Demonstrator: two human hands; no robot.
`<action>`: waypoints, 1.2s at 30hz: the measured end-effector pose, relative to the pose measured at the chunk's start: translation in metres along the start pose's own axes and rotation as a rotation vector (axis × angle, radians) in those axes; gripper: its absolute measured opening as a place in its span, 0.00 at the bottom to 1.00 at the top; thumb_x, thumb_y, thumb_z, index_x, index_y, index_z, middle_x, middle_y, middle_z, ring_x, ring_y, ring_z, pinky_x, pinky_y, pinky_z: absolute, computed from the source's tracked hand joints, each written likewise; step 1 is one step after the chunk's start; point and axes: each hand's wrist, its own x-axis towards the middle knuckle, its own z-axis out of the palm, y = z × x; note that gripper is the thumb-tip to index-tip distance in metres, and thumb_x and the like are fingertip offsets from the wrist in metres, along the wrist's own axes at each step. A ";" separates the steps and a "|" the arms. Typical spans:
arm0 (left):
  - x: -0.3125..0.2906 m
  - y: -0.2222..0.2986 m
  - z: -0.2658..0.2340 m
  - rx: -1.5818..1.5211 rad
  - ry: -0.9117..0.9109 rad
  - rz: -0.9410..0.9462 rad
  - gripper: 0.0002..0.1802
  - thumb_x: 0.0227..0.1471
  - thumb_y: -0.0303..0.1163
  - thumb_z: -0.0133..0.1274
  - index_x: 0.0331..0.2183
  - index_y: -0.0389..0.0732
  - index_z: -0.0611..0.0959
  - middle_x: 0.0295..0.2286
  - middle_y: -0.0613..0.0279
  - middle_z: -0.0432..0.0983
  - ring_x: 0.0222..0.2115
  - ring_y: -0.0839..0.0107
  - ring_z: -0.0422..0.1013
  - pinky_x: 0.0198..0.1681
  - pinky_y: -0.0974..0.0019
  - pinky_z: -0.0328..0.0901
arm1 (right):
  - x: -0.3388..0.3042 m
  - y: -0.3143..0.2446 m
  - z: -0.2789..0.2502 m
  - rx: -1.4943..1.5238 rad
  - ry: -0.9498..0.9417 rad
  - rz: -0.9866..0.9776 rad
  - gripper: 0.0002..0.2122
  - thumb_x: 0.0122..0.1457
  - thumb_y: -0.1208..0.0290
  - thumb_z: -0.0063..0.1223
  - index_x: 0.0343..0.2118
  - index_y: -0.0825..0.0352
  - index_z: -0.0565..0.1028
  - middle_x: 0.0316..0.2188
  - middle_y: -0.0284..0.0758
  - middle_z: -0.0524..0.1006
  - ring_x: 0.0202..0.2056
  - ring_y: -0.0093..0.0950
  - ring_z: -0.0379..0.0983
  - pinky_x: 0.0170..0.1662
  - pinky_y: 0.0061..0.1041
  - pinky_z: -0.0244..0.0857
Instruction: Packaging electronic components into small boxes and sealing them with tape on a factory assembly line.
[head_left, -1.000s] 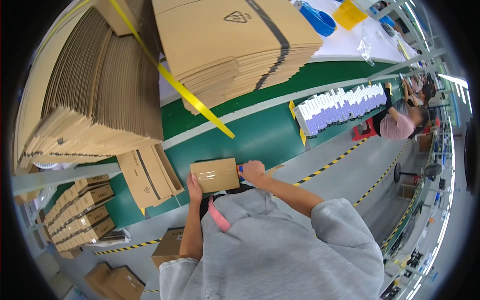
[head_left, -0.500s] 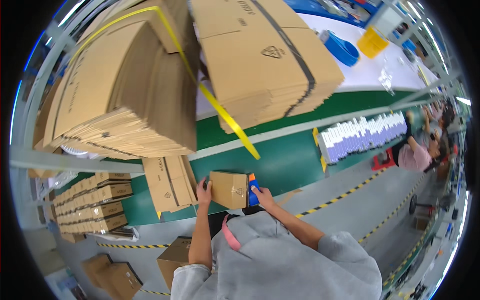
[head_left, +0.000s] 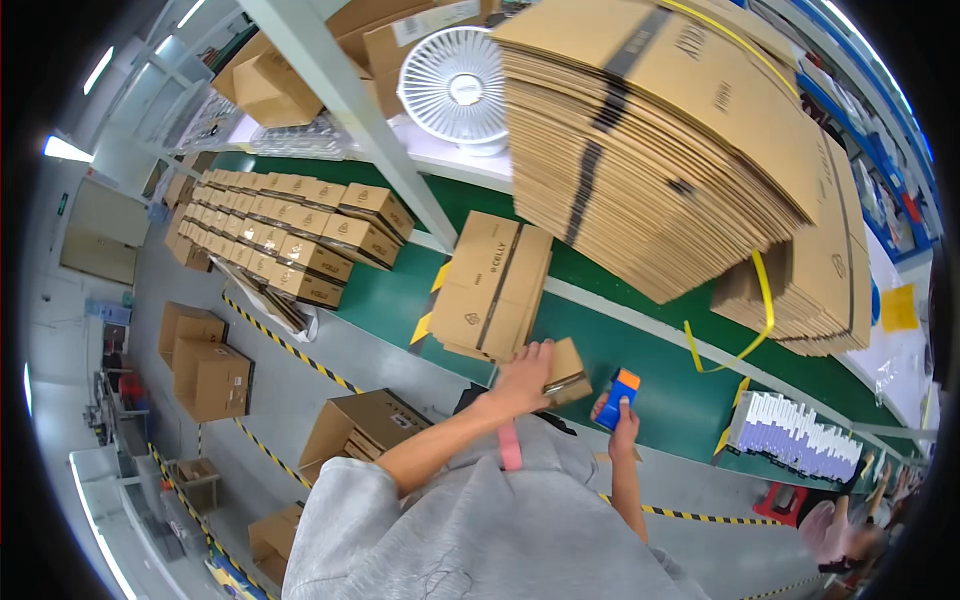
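Note:
My left hand [head_left: 522, 380] lies over the left side of a small brown cardboard box [head_left: 570, 372] on the green bench, its fingers bent around the edge. The hand covers part of the box. Just right of it, my right hand [head_left: 622, 425] grips a blue hand-held tool with an orange end [head_left: 621, 398]; its exact kind cannot be made out. The tool is held apart from the box. Beyond my left hand, a short stack of flat folded cartons [head_left: 492, 285] lies on the bench.
Rows of small packed boxes [head_left: 310, 255] stand at the left of the bench [head_left: 640, 345]. Tall stacks of flat cartons [head_left: 640, 190] and a white fan [head_left: 455, 90] occupy the raised shelf. A loose yellow strap [head_left: 768, 300] hangs down. White-and-purple items [head_left: 795, 435] sit at right, near other people.
The view has swung left. My left hand has moved from the box's side onto it, and the box is turned. My right hand has drawn the blue tool away from the box.

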 end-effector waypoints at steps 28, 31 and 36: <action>-0.025 -0.436 -0.241 0.411 0.006 0.062 0.52 0.27 0.13 0.56 0.59 0.42 0.62 0.53 0.48 0.61 0.58 0.46 0.56 0.63 0.53 0.52 | -0.075 0.090 0.129 -0.143 0.222 0.061 0.21 0.68 0.57 0.43 0.41 0.76 0.72 0.29 0.45 0.81 0.29 0.31 0.80 0.34 0.28 0.74; -0.035 -0.425 -0.222 0.590 0.334 0.033 0.55 0.28 0.12 0.55 0.63 0.40 0.57 0.58 0.43 0.56 0.62 0.44 0.50 0.65 0.52 0.49 | -0.082 0.097 0.129 -0.164 0.260 0.061 0.21 0.68 0.57 0.42 0.42 0.77 0.72 0.29 0.45 0.81 0.28 0.31 0.80 0.35 0.27 0.75; -0.029 -0.341 -0.087 0.096 0.307 0.108 0.36 0.40 0.18 0.53 0.55 0.34 0.68 0.55 0.40 0.62 0.58 0.42 0.56 0.61 0.49 0.55 | -0.084 0.112 0.137 -0.119 0.202 0.034 0.23 0.68 0.55 0.41 0.44 0.78 0.70 0.32 0.45 0.81 0.31 0.31 0.80 0.38 0.29 0.75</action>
